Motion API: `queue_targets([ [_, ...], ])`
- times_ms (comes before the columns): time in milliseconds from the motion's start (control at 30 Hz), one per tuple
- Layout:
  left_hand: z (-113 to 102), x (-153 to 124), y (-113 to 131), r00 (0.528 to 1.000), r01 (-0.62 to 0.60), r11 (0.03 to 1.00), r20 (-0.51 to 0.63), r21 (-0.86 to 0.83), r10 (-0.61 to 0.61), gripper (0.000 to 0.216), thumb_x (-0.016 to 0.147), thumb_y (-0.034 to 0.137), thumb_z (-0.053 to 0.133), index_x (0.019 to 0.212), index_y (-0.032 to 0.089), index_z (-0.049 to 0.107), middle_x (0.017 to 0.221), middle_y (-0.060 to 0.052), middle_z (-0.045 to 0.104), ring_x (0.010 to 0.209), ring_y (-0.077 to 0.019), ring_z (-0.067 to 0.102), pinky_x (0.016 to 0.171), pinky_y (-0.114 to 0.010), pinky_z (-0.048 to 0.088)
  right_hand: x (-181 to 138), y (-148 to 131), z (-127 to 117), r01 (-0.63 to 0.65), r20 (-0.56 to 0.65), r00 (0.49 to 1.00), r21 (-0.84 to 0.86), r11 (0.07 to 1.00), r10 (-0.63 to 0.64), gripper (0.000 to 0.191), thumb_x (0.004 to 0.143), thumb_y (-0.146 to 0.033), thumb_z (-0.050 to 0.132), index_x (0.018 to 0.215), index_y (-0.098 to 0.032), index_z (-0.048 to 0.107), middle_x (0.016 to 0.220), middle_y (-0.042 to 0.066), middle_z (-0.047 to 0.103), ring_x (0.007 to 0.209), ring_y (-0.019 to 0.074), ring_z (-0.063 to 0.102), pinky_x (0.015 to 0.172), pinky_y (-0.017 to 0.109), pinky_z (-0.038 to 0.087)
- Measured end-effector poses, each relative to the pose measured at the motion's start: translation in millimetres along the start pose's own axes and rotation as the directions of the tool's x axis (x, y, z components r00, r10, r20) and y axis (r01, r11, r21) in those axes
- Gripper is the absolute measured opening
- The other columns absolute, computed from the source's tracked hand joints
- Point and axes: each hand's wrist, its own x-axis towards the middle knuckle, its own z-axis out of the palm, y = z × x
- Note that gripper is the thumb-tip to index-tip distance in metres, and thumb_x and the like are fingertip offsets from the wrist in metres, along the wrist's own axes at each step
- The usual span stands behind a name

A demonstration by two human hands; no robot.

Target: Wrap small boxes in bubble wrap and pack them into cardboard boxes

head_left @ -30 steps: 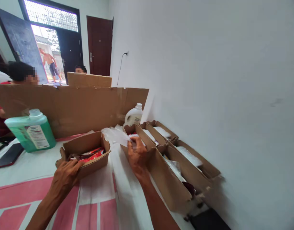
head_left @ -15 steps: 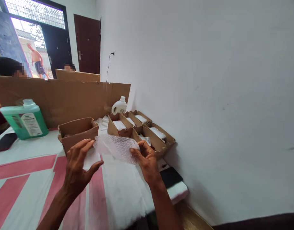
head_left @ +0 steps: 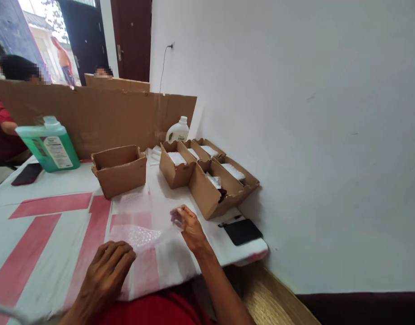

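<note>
A clear sheet of bubble wrap (head_left: pixel 140 234) lies on the white and red table cover (head_left: pixel 58 225) in front of me. My right hand (head_left: pixel 189 225) pinches its right edge, fingers closed on it. My left hand (head_left: pixel 108 271) rests on the sheet's near left corner with the fingers curled down against it. An open cardboard box (head_left: pixel 119 169) stands just beyond the sheet.
Several narrow cardboard boxes (head_left: pixel 207 180) with white packets stand along the wall at the right. A black flat case (head_left: pixel 243 231) lies near the table edge. A green jug (head_left: pixel 48 144), a white bottle (head_left: pixel 177 131) and a cardboard screen (head_left: pixel 102 115) stand behind. Other people sit past the screen.
The bubble wrap came out of the boxes at the right, was held up in both hands, and now lies flat on the table. My view has tilted down and back.
</note>
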Motion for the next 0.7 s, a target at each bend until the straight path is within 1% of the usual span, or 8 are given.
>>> queue_targets([
  [133,32,-41,15,0.998,0.041,0.999,0.052,0.012,-0.042,0.026,0.095,0.005,0.041,0.101,0.017,0.064,0.093,-0.005,0.072,0.092,-0.0197,0.065,0.088,-0.035,0.046,22,39,-7,-0.038,0.025,0.999,-0.254,0.966,0.045,0.032,0.078,-0.050,0.070,0.077,-0.020,0.059,0.080,0.002,0.066,0.061,0.0124,0.056,0.054,0.024,0.042],
  [233,52,-52,29,0.980,0.150,0.988,0.137,-0.048,-0.142,0.024,0.098,0.012,0.041,0.089,0.020,0.062,0.081,-0.003,0.069,0.077,-0.0186,0.063,0.075,-0.033,0.047,35,55,-14,-0.012,0.018,1.000,-0.387,0.922,0.021,0.031,0.077,-0.048,0.071,0.072,-0.019,0.061,0.065,-0.001,0.058,0.056,0.0133,0.051,0.052,0.025,0.041],
  [300,55,-49,34,0.963,0.205,0.971,0.205,-0.124,-0.177,0.015,0.097,0.024,0.050,0.088,0.021,0.061,0.079,-0.002,0.068,0.072,-0.0183,0.061,0.068,-0.032,0.048,38,56,-16,0.031,-0.011,0.999,-0.472,0.881,-0.041,0.026,0.078,-0.045,0.071,0.079,-0.019,0.064,0.073,0.001,0.062,0.064,0.0174,0.056,0.060,0.031,0.048],
  [400,53,-42,25,0.948,0.273,0.945,0.219,-0.182,-0.232,0.015,0.094,0.031,0.060,0.105,0.022,0.063,0.095,-0.005,0.071,0.084,-0.0179,0.066,0.075,-0.031,0.052,28,53,-6,0.126,-0.073,0.976,-0.583,0.803,-0.206,0.030,0.085,-0.039,0.067,0.107,-0.019,0.066,0.114,0.012,0.065,0.103,0.0277,0.061,0.094,0.045,0.049],
  [467,57,-42,10,0.941,0.307,0.945,0.184,-0.112,-0.284,0.026,0.094,0.029,0.058,0.119,0.021,0.061,0.110,-0.008,0.072,0.099,-0.0191,0.068,0.086,-0.031,0.053,10,56,12,0.278,0.054,0.937,-0.711,0.646,-0.344,0.037,0.091,-0.037,0.061,0.124,-0.019,0.061,0.131,0.015,0.060,0.123,0.0302,0.054,0.109,0.049,0.040],
  [533,69,-49,-7,0.934,0.313,0.949,0.177,0.021,-0.312,0.041,0.095,0.028,0.053,0.135,0.019,0.054,0.127,-0.014,0.068,0.117,-0.0242,0.064,0.098,-0.037,0.050,-9,68,35,0.492,0.348,0.857,-0.771,0.405,-0.379,0.049,0.096,-0.039,0.056,0.139,-0.016,0.053,0.138,0.017,0.059,0.131,0.0299,0.051,0.115,0.048,0.037],
  [633,92,-67,-26,0.927,0.278,0.947,0.214,0.160,-0.309,0.063,0.094,0.031,0.045,0.153,0.013,0.035,0.146,-0.021,0.055,0.140,-0.0327,0.049,0.112,-0.049,0.039,-25,94,58,0.649,0.615,0.760,-0.736,0.191,-0.210,0.069,0.098,-0.050,0.053,0.154,-0.013,0.036,0.155,0.017,0.045,0.146,0.0294,0.038,0.121,0.047,0.031],
  [700,104,-78,-32,0.913,0.277,0.944,0.257,0.181,-0.317,0.071,0.094,0.039,0.046,0.157,0.012,0.028,0.152,-0.021,0.050,0.144,-0.0348,0.043,0.116,-0.053,0.034,-22,106,55,0.631,0.622,0.776,-0.768,0.110,-0.106,0.077,0.098,-0.057,0.052,0.156,-0.012,0.032,0.161,0.018,0.036,0.151,0.0312,0.029,0.123,0.051,0.027],
])
